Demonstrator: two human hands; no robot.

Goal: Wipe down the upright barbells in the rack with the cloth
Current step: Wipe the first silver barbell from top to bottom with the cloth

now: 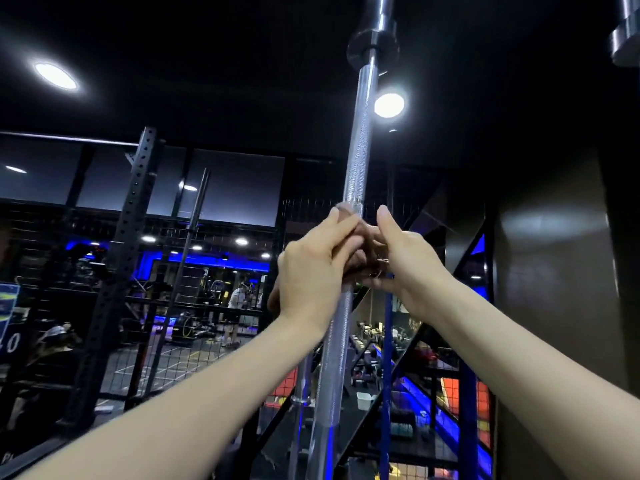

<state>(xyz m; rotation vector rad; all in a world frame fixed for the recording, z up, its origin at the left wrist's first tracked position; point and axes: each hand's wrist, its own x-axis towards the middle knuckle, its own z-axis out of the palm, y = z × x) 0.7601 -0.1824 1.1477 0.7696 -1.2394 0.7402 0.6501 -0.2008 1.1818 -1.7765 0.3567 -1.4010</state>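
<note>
1. A dim gym under a black ceiling: round ceiling lights (389,105) glow above the hands, and blue strip lighting runs along the far wall beyond the left hand (311,271).
2. Both hands are raised and meet around an upright barbell (358,147), its knurled chrome shaft rising between them and tilting slightly rightward toward a collar overhead.
3. The left hand wraps the shaft from the left, fingers curled over a dark brownish cloth (356,252) pressed against the bar; the right hand (408,258) closes in from the other side, thumb up, fingertips pinching the cloth's edge.
4. Left of the left forearm stands a black perforated rack post (130,237) with wire mesh panels behind it; a thinner bar (194,230) leans between the post and the hands.
5. Below the right hand, a blue frame post (387,358) and a dark diagonal beam cross in front of red and blue panels.
6. Most of the cloth is hidden under the fingers, so its size and pattern cannot be made out. The barbell's lower end and the rack that holds it are cut off at the bottom edge.
7. A second barbell's sleeve (625,39) is clipped by the upper right corner.
8. Far left of the left arm, a cropped sign (8,306) shows what looks like "40"; its other writing is unreadable.
</note>
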